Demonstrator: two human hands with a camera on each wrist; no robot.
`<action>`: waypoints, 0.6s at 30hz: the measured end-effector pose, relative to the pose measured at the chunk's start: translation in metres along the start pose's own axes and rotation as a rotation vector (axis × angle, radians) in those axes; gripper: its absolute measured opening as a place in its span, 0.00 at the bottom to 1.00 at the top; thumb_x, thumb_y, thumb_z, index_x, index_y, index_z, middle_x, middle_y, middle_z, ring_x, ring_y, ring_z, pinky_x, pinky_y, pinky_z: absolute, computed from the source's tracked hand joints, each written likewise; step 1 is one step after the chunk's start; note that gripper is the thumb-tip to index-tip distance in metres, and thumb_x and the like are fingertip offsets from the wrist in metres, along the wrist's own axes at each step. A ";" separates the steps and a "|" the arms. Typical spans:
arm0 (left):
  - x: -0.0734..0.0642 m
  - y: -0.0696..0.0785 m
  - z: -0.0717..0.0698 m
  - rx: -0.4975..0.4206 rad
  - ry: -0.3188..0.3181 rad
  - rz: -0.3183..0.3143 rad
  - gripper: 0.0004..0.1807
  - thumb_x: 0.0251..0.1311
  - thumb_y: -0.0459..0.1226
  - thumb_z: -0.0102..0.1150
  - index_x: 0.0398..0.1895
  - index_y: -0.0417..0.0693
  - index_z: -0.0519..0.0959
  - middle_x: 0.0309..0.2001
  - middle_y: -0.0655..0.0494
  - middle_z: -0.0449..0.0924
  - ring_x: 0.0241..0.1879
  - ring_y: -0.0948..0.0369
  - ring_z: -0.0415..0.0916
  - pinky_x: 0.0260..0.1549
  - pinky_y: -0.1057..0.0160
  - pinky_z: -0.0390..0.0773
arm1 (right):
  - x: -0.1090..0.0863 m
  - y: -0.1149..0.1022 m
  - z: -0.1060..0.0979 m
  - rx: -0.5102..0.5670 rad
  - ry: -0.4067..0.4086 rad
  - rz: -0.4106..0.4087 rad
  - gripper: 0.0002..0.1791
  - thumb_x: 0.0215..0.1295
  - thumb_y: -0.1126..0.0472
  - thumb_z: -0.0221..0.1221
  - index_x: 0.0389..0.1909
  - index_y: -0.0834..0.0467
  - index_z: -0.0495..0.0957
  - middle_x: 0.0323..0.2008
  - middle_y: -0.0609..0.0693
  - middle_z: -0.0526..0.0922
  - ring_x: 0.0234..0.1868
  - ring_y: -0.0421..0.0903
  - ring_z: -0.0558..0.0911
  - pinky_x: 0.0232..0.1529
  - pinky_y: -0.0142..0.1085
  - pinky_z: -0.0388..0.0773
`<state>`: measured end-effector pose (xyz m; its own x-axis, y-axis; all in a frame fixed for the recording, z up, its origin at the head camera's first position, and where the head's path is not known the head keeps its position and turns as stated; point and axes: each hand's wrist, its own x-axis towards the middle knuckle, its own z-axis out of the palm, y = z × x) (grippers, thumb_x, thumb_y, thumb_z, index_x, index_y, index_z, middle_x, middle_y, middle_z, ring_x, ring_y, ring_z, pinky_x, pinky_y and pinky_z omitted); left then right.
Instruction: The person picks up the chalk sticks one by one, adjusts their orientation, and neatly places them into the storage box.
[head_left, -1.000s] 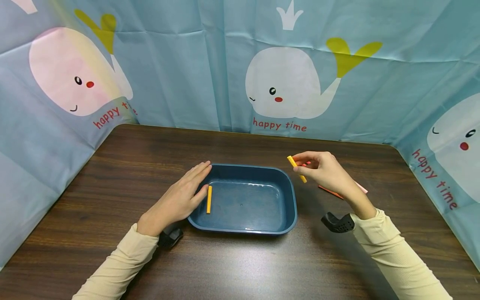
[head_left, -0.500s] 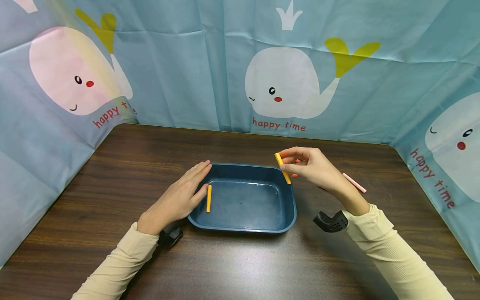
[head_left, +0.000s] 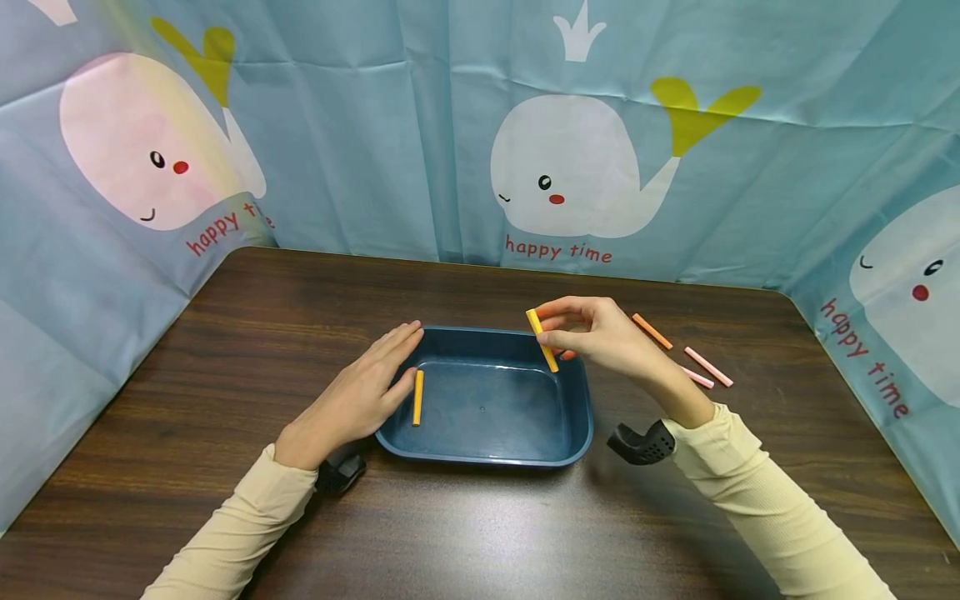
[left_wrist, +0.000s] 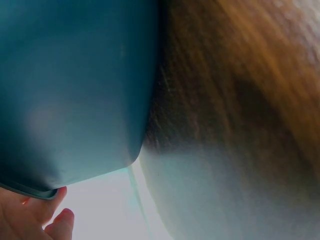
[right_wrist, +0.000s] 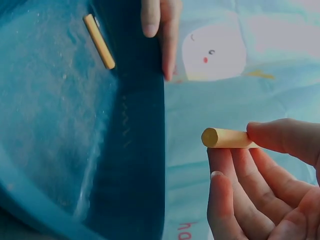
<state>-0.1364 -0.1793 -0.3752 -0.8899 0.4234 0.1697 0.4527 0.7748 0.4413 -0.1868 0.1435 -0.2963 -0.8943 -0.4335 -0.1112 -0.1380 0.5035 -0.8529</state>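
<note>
My right hand (head_left: pixel 603 333) pinches a yellow chalk stick (head_left: pixel 542 341) between thumb and fingertips, over the right far part of a blue plastic tray (head_left: pixel 480 461). The chalk slants, its lower end pointing into the tray; in the right wrist view its round end (right_wrist: pixel 210 137) faces the camera. My left hand (head_left: pixel 356 396) rests along the tray's left rim with fingers fairly straight. Beside its thumb, an orange-yellow chalk stick (head_left: pixel 417 398) lies inside the tray near the left wall. In the left wrist view, left-hand fingers (left_wrist: pixel 37 215) touch the rim from outside.
On the dark wood table (head_left: pixel 480 533), right of the tray, lie an orange chalk stick (head_left: pixel 652 331) and two pink chalk sticks, one farther right (head_left: pixel 708 367), the other partly behind my right wrist. A blue whale-print curtain (head_left: pixel 420 167) hangs behind the table.
My right hand has carried the yellow chalk leftward from beside the tray to over it, uncovering the orange and pink chalks on the table. My left hand has stayed put.
</note>
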 end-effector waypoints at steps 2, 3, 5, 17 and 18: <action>0.000 0.000 0.000 0.000 0.001 0.001 0.31 0.73 0.37 0.49 0.76 0.38 0.57 0.79 0.47 0.53 0.78 0.47 0.50 0.72 0.43 0.59 | 0.002 -0.002 0.002 -0.003 -0.005 -0.003 0.21 0.65 0.57 0.65 0.58 0.55 0.78 0.48 0.59 0.86 0.36 0.46 0.85 0.41 0.45 0.85; 0.000 -0.001 0.000 0.001 0.001 0.001 0.31 0.73 0.37 0.49 0.76 0.38 0.57 0.79 0.47 0.53 0.78 0.47 0.50 0.72 0.43 0.59 | 0.003 -0.002 0.004 -0.006 -0.006 -0.009 0.21 0.65 0.57 0.65 0.58 0.55 0.79 0.48 0.58 0.87 0.37 0.46 0.85 0.41 0.45 0.85; 0.000 -0.001 0.000 0.001 0.003 0.001 0.31 0.73 0.37 0.49 0.76 0.38 0.57 0.79 0.47 0.53 0.78 0.47 0.50 0.72 0.43 0.59 | 0.005 -0.005 0.006 -0.002 -0.009 -0.017 0.21 0.65 0.58 0.65 0.58 0.55 0.79 0.47 0.57 0.87 0.38 0.49 0.85 0.41 0.46 0.85; 0.000 -0.001 0.000 0.007 0.003 0.008 0.31 0.73 0.37 0.49 0.76 0.38 0.56 0.78 0.45 0.53 0.78 0.47 0.50 0.72 0.43 0.59 | 0.018 -0.013 0.018 0.025 -0.054 -0.024 0.22 0.65 0.59 0.64 0.59 0.58 0.78 0.48 0.58 0.86 0.37 0.51 0.86 0.35 0.34 0.83; 0.000 -0.001 0.000 0.007 0.002 0.006 0.31 0.73 0.37 0.49 0.76 0.38 0.56 0.78 0.45 0.53 0.78 0.47 0.49 0.72 0.43 0.59 | 0.019 -0.014 0.019 0.023 -0.059 -0.024 0.22 0.65 0.59 0.63 0.60 0.58 0.78 0.48 0.58 0.86 0.37 0.52 0.86 0.35 0.35 0.83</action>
<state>-0.1368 -0.1800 -0.3761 -0.8873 0.4270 0.1745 0.4586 0.7756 0.4338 -0.1937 0.1140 -0.2967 -0.8641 -0.4889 -0.1197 -0.1486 0.4750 -0.8673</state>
